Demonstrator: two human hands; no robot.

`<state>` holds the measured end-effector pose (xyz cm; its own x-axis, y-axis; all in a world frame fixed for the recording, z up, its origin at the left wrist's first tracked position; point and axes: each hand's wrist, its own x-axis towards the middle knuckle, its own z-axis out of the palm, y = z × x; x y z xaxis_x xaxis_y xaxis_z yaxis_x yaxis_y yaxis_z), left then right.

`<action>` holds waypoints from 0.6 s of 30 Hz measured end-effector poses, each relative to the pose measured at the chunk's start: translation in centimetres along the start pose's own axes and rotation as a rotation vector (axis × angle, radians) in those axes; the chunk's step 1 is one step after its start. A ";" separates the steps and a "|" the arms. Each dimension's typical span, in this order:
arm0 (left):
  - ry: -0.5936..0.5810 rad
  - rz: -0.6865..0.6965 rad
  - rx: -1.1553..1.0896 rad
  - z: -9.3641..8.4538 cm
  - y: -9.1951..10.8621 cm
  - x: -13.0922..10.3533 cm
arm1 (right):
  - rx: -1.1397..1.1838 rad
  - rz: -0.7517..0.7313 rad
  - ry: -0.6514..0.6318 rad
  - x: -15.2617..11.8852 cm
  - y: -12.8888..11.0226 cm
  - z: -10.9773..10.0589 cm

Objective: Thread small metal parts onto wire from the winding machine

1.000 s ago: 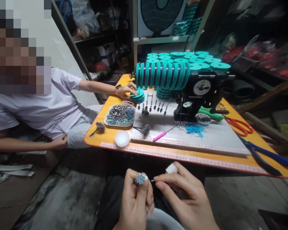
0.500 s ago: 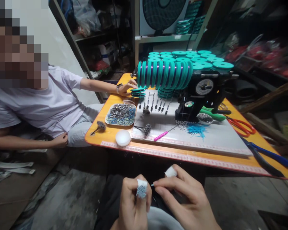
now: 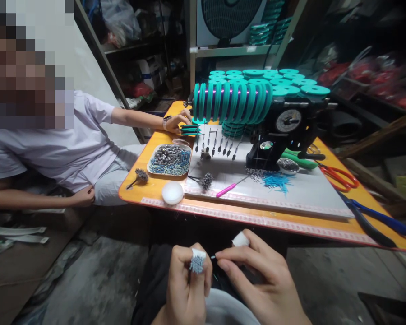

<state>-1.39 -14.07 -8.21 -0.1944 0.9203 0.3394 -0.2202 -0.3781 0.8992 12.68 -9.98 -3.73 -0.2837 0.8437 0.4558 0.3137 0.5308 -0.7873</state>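
Observation:
My left hand (image 3: 186, 289) is closed around a bundle of thin blue-grey tubes (image 3: 196, 264), whose ends face me. White tape (image 3: 199, 253) shows right above the ends, on a finger. Just to the right, my right hand (image 3: 270, 280) pinches a tiny pale piece (image 3: 213, 257) between thumb and index finger; it points at the bundle without touching it. Another strip of white tape (image 3: 240, 239) wraps a finger of this hand. Below both hands is the rim of a pale bowl or bucket (image 3: 228, 304), partly hidden by them.
Ahead stands an orange table (image 3: 135, 180) with a black winding machine (image 3: 262, 155), teal spools (image 3: 232, 101), a tray of metal weights and tubes (image 3: 171, 160), a white cup (image 3: 172, 193), a pink-handled tool (image 3: 225, 190) and blue-handled pliers (image 3: 375, 221). At left sits another person (image 3: 88, 149), one hand at spools.
Both of my hands keep nearly the same pose, with the tiny piece still beside the bundle. The other person's hand and the small spools by it have shifted slightly left.

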 end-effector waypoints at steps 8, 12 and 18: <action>-0.044 0.009 -0.004 -0.2 -0.2 0.1 | -0.003 -0.024 0.005 0.1 0.0 -0.2; -0.066 0.043 -0.042 -0.3 -0.3 0.1 | 0.003 -0.053 -0.015 0.1 -0.1 -0.2; -0.068 0.031 -0.034 -0.4 -0.4 0.2 | 0.007 -0.061 -0.011 0.2 -0.1 -0.2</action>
<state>-1.72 -13.76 -8.56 -0.1364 0.9125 0.3857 -0.2476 -0.4083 0.8786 12.82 -9.86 -3.52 -0.3119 0.8086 0.4989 0.2892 0.5810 -0.7608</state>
